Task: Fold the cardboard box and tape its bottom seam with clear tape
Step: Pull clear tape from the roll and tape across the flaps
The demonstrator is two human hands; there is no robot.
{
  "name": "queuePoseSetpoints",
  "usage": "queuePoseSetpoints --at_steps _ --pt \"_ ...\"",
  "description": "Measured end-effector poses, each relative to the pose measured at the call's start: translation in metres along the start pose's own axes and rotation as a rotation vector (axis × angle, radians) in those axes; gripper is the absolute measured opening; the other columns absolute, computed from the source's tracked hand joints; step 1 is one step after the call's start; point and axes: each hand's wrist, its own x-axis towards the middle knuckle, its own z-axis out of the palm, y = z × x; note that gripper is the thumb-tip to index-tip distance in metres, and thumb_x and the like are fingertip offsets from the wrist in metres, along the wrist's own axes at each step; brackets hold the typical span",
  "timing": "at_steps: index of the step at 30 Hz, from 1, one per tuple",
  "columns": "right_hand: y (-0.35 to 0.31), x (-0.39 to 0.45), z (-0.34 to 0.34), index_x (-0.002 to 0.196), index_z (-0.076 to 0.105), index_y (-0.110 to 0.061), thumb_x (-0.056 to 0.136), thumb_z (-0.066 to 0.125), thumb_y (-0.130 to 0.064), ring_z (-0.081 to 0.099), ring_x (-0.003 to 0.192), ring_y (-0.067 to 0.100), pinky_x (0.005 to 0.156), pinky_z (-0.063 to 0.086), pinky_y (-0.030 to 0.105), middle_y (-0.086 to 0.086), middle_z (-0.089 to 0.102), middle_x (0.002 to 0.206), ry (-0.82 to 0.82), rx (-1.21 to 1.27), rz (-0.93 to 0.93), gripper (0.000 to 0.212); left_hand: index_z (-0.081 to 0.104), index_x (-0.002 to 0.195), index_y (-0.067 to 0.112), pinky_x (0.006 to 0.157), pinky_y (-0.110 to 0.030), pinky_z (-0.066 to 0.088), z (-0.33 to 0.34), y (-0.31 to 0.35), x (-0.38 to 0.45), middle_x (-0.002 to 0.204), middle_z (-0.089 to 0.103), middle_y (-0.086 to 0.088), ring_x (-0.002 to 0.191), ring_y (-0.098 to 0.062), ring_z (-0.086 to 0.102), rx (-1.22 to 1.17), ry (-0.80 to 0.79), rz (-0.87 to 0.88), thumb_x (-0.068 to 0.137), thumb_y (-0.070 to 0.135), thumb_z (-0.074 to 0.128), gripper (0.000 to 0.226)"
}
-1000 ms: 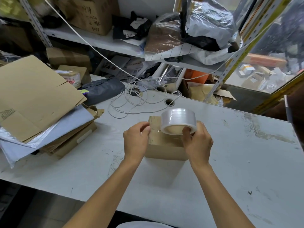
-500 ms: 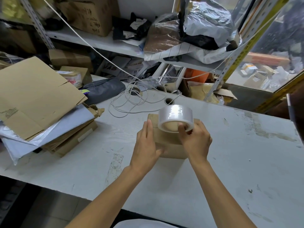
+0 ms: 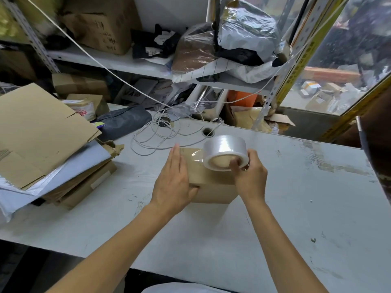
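Two bare forearms reach across a scuffed white desk (image 3: 275,218) toward a small folded cardboard box (image 3: 211,187) that sits near the desk's middle. The left hand (image 3: 173,185) lies flat on the box's top at its left side, fingers straight and together, pressing down, with the thumb hooked over the near edge. The right hand (image 3: 250,178) is wrapped around a roll of clear tape (image 3: 224,152), holding it tilted just above the box's far right corner, with fingers curled into the core. A short stretch of clear film runs from the roll down to the box top, where it glints beside the left fingertips. On the desk's left edge rests a pile of flattened cardboard sheets (image 3: 36,132) stacked over grey plastic mailers (image 3: 63,166). A loose coil of white cord (image 3: 156,136) lies on the desk just beyond the box, near a round cable hole (image 3: 207,131). A dark grey pouch (image 3: 124,121) sits between the pile and the cord. Behind the desk, a white metal shelf (image 3: 127,64) carries a large brown carton (image 3: 101,22) and several plastic-wrapped parcels (image 3: 245,32). Smaller taped boxes (image 3: 82,104) crowd the space beneath it. At far right, a window with yellow framing (image 3: 347,60) shows scattered packages outside.
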Motion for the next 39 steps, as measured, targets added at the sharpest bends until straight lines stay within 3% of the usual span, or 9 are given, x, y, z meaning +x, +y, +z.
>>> queuePoseSetpoints --at_steps 4,9,13,18,21,27,32,35,39 --pt "0.002 -0.006 0.007 0.103 0.059 -0.009 0.091 0.068 -0.034 0.056 0.087 0.023 0.066 0.041 0.027 0.0 0.057 0.097 -0.006 -0.014 -0.023 0.03 0.021 0.149 -0.012 0.12 -0.04 0.025 0.007 -0.001 0.002 0.162 0.01 -0.026 0.149 -0.037 0.019 -0.014 -0.022 0.057 0.069 0.04 0.082 0.113" --pt "0.005 -0.005 0.011 0.127 0.056 -0.005 0.087 0.053 -0.06 0.053 0.117 0.025 0.094 0.05 0.042 0.008 0.051 0.131 -0.08 0.029 0.013 0.068 0.028 0.148 -0.01 0.119 -0.042 0.021 0.009 -0.005 0.005 0.158 0.024 -0.027 0.148 -0.037 0.023 0.078 -0.048 0.069 0.065 0.042 0.08 0.11" --pt "0.004 -0.005 0.009 0.122 0.055 -0.009 0.083 0.039 -0.071 0.055 0.102 0.021 0.077 0.047 0.03 0.002 0.052 0.118 -0.073 0.081 -0.028 0.075 0.01 0.154 -0.004 0.122 -0.037 0.006 0.01 -0.005 0.006 0.163 0.004 -0.022 0.152 -0.033 0.003 0.085 -0.073 0.086 0.07 0.05 0.073 0.117" --pt "0.003 -0.007 0.003 0.116 0.053 -0.014 0.08 0.033 -0.081 0.057 0.08 0.013 0.059 0.038 0.019 -0.005 0.058 0.096 -0.052 0.146 -0.071 0.078 0.008 0.157 0.009 0.122 -0.04 0.007 0.007 -0.001 0.004 0.164 0.001 -0.022 0.153 -0.034 0.0 0.095 -0.085 0.1 0.073 0.049 0.073 0.113" --pt "0.002 -0.002 -0.007 0.126 0.051 -0.016 0.079 0.033 -0.084 0.059 0.081 -0.001 0.056 0.041 0.011 -0.014 0.059 0.093 -0.022 0.17 -0.064 0.084 0.006 0.156 0.005 0.121 -0.041 -0.001 0.004 0.0 0.003 0.164 -0.001 -0.021 0.152 -0.034 -0.003 0.149 -0.093 0.119 0.079 0.048 0.069 0.109" --pt "0.004 -0.007 -0.003 0.115 0.053 -0.026 0.077 0.049 -0.08 0.06 0.079 0.001 0.057 0.044 0.015 -0.016 0.062 0.092 -0.006 0.195 0.035 0.066 -0.01 0.153 0.0 0.121 -0.039 -0.01 0.005 0.012 0.004 0.163 -0.015 -0.02 0.151 -0.032 -0.017 0.136 -0.134 0.105 0.085 0.051 0.059 0.11" --pt "0.011 -0.006 0.004 0.099 0.055 -0.016 0.091 0.065 -0.045 0.058 0.076 0.022 0.057 0.044 0.028 0.0 0.061 0.083 -0.049 0.176 0.107 0.032 -0.009 0.153 -0.001 0.124 -0.043 -0.002 0.005 0.014 0.008 0.162 -0.016 -0.021 0.151 -0.033 -0.015 0.158 -0.168 0.103 0.086 0.053 0.058 0.109" --pt "0.011 -0.004 0.002 0.111 0.056 -0.012 0.094 0.061 -0.043 0.058 0.071 0.017 0.056 0.045 0.032 -0.005 0.06 0.078 -0.028 0.149 0.062 0.036 -0.001 0.154 -0.003 0.124 -0.045 0.004 0.01 0.016 0.005 0.163 -0.005 -0.024 0.152 -0.035 -0.004 0.15 -0.087 0.135 0.082 0.049 0.06 0.108" --pt "0.008 -0.003 -0.004 0.116 0.052 -0.012 0.093 0.051 -0.058 0.057 0.065 0.004 0.047 0.04 0.022 -0.013 0.057 0.076 -0.035 0.104 0.017 0.052 0.005 0.155 0.001 0.124 -0.046 0.008 0.014 0.011 0.007 0.164 0.004 -0.023 0.153 -0.034 0.002 0.186 -0.089 0.193 0.081 0.049 0.061 0.105"
